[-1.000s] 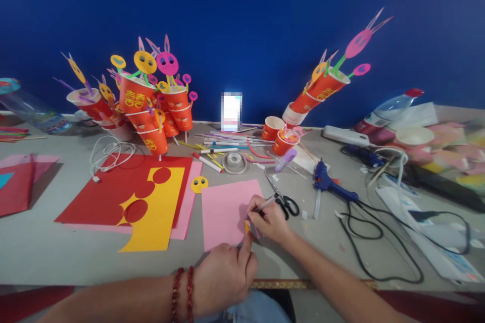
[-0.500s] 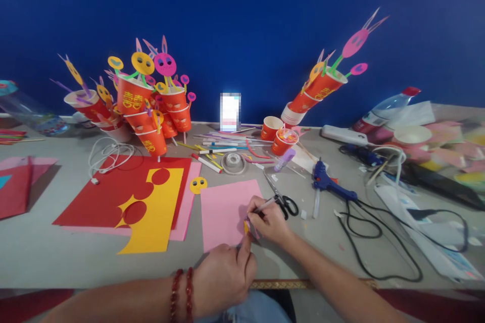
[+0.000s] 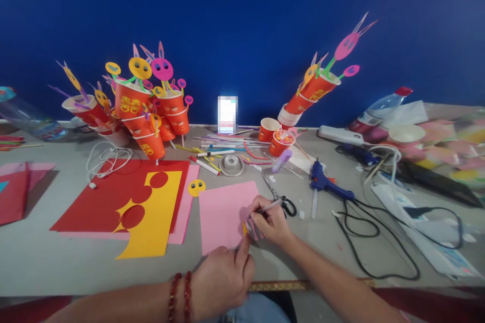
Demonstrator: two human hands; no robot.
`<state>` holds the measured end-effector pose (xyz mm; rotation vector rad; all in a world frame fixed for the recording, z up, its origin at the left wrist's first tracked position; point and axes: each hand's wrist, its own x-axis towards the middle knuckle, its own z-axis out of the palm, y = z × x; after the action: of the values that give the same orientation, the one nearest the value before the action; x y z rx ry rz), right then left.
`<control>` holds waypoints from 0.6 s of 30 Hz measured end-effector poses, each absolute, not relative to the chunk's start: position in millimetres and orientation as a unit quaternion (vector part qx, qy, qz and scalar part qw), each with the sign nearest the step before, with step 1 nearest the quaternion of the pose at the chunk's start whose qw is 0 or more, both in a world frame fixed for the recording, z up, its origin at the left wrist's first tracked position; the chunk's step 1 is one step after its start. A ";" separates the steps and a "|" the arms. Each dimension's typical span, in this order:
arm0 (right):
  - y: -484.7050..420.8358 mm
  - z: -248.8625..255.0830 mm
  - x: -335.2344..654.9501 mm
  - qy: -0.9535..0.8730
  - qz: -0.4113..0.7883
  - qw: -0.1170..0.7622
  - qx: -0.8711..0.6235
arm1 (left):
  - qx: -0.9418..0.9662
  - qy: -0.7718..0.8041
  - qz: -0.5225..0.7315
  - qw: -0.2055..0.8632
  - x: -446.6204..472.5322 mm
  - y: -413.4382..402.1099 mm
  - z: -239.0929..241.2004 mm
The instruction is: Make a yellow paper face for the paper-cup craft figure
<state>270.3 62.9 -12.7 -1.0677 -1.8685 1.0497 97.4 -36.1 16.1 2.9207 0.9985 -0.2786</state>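
Note:
My right hand (image 3: 270,222) is closed around a slim pen (image 3: 271,206), its tip down at the right edge of a pink paper sheet (image 3: 223,212). Under that tip the detail is too small to make out. With its index finger stretched out and the other fingers curled, my left hand (image 3: 225,272) presses down a small yellow paper piece (image 3: 245,230) on the pink sheet. Narrow pink slits or strips show beside the pen hand. A yellow paper smiley disc (image 3: 196,188) lies at the sheet's upper left corner. Scissors (image 3: 286,204) lie just beyond my right hand.
Red sheets (image 3: 91,202) and a cut yellow sheet (image 3: 155,232) lie left. Behind stand decorated paper cups (image 3: 131,103), a lit phone (image 3: 227,114) and a tape roll (image 3: 231,162). To the right are a blue glue gun (image 3: 329,184), its black cord and a power strip (image 3: 420,227).
The pen and my right hand have shifted slightly, uncovering more of the yellow piece. My left finger stays pressed on it. The whole view has moved a little.

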 end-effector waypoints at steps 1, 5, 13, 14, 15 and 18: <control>64.1 -12.4 270.3 -0.729 0.396 0.370 -0.417 | 0.941 0.324 -0.093 0.020 97.5 -35.8 16.7; 68.9 -9.6 268.9 -0.763 0.351 0.361 -0.406 | 0.938 0.335 -0.090 0.024 94.7 -37.8 16.2; 71.5 -9.4 268.0 -0.798 0.288 0.368 -0.381 | 0.951 0.265 0.136 -0.088 80.1 -51.5 -7.5; 71.5 -9.4 268.0 -0.798 0.287 0.369 -0.379 | 0.947 0.262 0.163 -0.091 78.8 -51.3 -8.2; 71.5 -9.3 268.0 -0.800 0.285 0.371 -0.377 | 0.944 0.259 0.186 -0.089 77.7 -50.8 -8.2; 70.4 -8.2 268.0 -0.802 0.282 0.375 -0.369 | 0.935 0.248 0.242 -0.078 75.3 -49.5 -6.3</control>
<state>268.0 70.4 -8.2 -0.9438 -2.0528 0.7213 75.3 -49.5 -6.3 3.0914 0.8205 0.8011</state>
